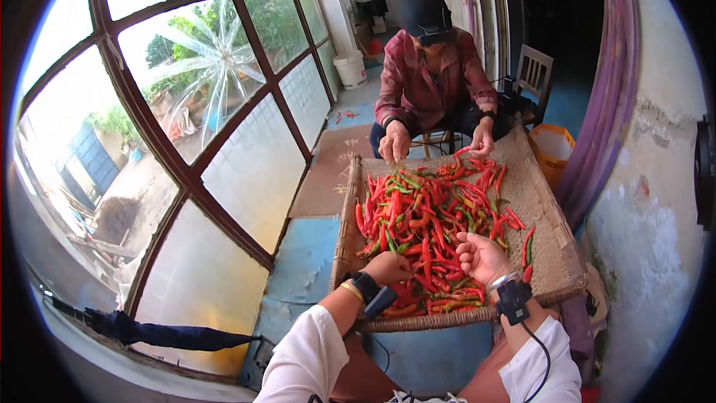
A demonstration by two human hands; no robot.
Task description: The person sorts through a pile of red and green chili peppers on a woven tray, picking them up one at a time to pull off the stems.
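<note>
A heap of red and green chili peppers (pixel 425 213) lies on a woven tray (pixel 556 254) in front of me. My left hand (pixel 389 268) is at the near left side of the heap. Its fingers are drawn together and point down to the peppers, and whatever they grip is hidden. Over the right part of the heap, my right hand (pixel 481 257) is turned partly palm up with curled fingers. I cannot make out what is inside them. Dark devices are strapped to both my wrists.
Across the tray sits a person (pixel 432 75) in a dark cap, both hands at the far edge, one with a red chili. A yellow-rimmed bucket (pixel 552 151) and wooden chair (pixel 534 78) stand right. A folded umbrella (pixel 179 334) lies left by the windows; a white bucket (pixel 349 70) stands behind.
</note>
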